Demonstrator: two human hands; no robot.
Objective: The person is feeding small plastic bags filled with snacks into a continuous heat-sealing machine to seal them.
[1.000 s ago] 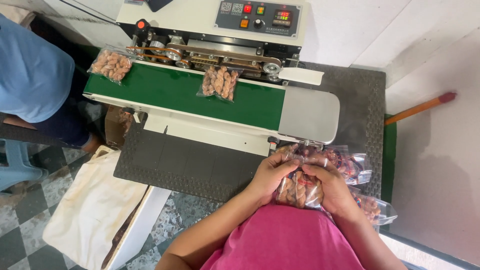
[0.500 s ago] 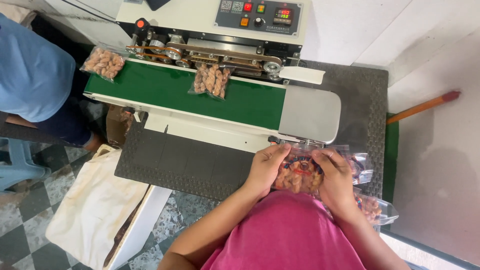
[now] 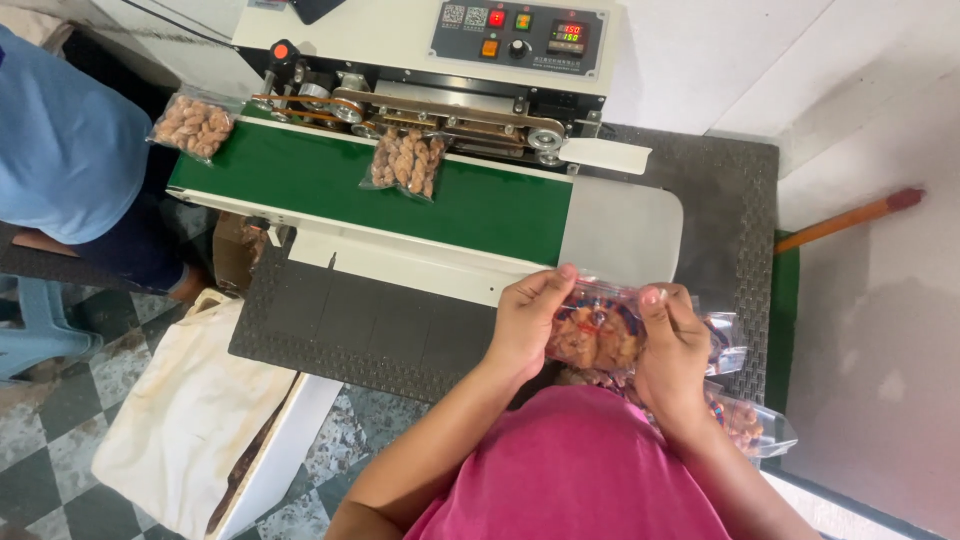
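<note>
Both my hands hold one clear plastic bag of brown snacks (image 3: 598,330) upright in front of me. My left hand (image 3: 527,322) pinches its top left corner, and my right hand (image 3: 673,350) pinches the top right. More filled bags (image 3: 745,422) lie under and to the right of my right hand on the dark mat. Two filled bags ride the green conveyor belt (image 3: 300,180) of the sealing machine: one (image 3: 405,162) at its middle under the sealing rail, another (image 3: 193,125) at its left end.
The sealing machine's control panel (image 3: 520,35) with lit display sits at the back. A person in a blue shirt (image 3: 60,140) stands at the left end. A white cloth bag (image 3: 185,410) hangs lower left. A wooden stick (image 3: 850,220) leans at the right.
I have lifted the snack bag and stood it upright between both hands. The two bags on the belt have travelled left.
</note>
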